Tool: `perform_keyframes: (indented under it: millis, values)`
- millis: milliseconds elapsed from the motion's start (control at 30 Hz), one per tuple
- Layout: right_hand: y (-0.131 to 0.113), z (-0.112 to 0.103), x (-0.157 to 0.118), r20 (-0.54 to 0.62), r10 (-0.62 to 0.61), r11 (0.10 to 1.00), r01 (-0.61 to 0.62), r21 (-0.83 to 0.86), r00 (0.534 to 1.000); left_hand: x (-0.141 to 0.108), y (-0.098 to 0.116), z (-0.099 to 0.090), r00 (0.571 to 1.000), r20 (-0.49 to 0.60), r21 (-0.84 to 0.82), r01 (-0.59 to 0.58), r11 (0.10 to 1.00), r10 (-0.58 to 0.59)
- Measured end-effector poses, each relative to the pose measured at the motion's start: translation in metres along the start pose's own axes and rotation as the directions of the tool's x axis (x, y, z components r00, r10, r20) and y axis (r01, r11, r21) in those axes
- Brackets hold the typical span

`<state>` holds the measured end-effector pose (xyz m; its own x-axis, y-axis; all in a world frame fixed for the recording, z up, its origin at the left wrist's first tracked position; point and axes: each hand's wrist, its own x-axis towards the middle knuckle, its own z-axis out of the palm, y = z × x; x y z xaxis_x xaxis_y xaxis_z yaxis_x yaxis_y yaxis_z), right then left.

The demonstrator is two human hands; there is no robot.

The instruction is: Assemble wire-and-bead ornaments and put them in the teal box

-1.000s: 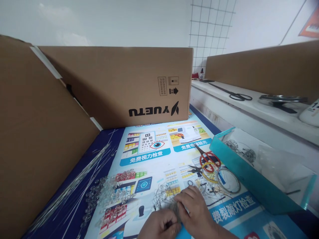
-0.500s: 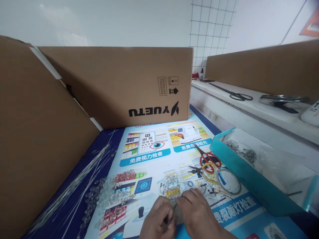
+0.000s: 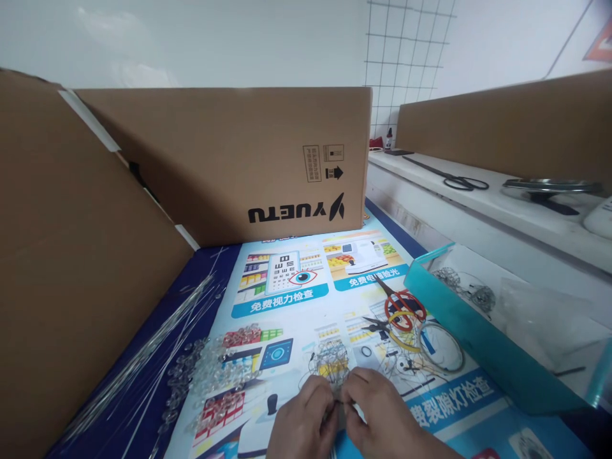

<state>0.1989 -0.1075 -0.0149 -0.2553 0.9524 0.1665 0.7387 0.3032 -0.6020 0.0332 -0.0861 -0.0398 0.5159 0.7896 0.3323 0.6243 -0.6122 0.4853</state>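
Observation:
My left hand (image 3: 303, 421) and my right hand (image 3: 382, 414) are close together at the bottom middle, fingers bent and pinched. Between their fingertips runs a thin wire, mostly hidden by the fingers. Just beyond the fingertips lies a tangle of looped thin wire (image 3: 331, 354) on the printed sheet. To the right of it are red-handled scissors (image 3: 404, 309), yellow-handled pliers (image 3: 401, 331) and a coil of wire (image 3: 442, 347), with loose wire bits around them. Many clear beads (image 3: 220, 370) are spread to the left of my left hand.
Long straight wires (image 3: 143, 357) lie on the blue cloth at left. Cardboard panels (image 3: 215, 153) stand behind and to the left. A teal-edged box (image 3: 478, 338) with wire coils and a plastic bag sits right. Black scissors (image 3: 461, 183) rest on a white ledge.
My right hand's fingers have shifted and bent down, opening a gap between thumb and fingers. My left hand has turned slightly, its fingertips still near the right ones. The view moved a little.

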Motion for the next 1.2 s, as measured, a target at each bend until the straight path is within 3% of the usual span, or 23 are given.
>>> perform_keyframes:
  millis: [167, 300, 500, 633, 733, 867, 1033, 1200]
  values:
    - [-0.002, -0.007, 0.000, -0.100, -0.053, 0.970, 0.076, 0.232, 0.994, 0.001, -0.001, 0.001, 0.998, 0.032, -0.058, 0.047, 0.997, -0.045]
    - [-0.004, -0.011, 0.004, -0.098, -0.071, 0.888, 0.107, 0.448, 0.993, 0.004, 0.000, -0.005, 0.992, 0.078, -0.178, 0.112, 0.978, -0.099]
    - [0.000, -0.004, 0.006, -0.104, -0.037, 0.904, 0.078, 0.421, 0.994, 0.013, -0.004, -0.019, 0.967, 0.206, -0.568, 0.242, 0.787, -0.148]
    - [0.000, -0.003, 0.006, -0.107, -0.018, 0.910, 0.061, 0.411, 0.994, 0.014, -0.006, -0.024, 0.959, 0.244, -0.682, 0.275, 0.678, -0.144]
    - [0.001, -0.004, 0.006, -0.094, -0.009, 0.890, 0.050, 0.452, 0.996, 0.013, -0.003, -0.021, 0.959, 0.216, -0.662, 0.281, 0.695, -0.182]
    - [0.002, -0.004, 0.006, -0.089, 0.012, 0.859, 0.035, 0.511, 0.996, 0.010, 0.002, -0.015, 0.982, 0.090, -0.543, 0.188, 0.819, -0.165]
    - [-0.001, -0.006, 0.005, -0.072, 0.046, 0.828, 0.002, 0.560, 0.996, 0.005, 0.003, -0.014, 1.000, -0.024, -0.349, -0.009, 0.937, 0.001]
    - [-0.006, -0.007, 0.004, -0.098, 0.068, 0.821, 0.000, 0.571, 0.993, 0.002, -0.002, -0.015, 0.983, -0.109, -0.205, -0.167, 0.964, 0.147]
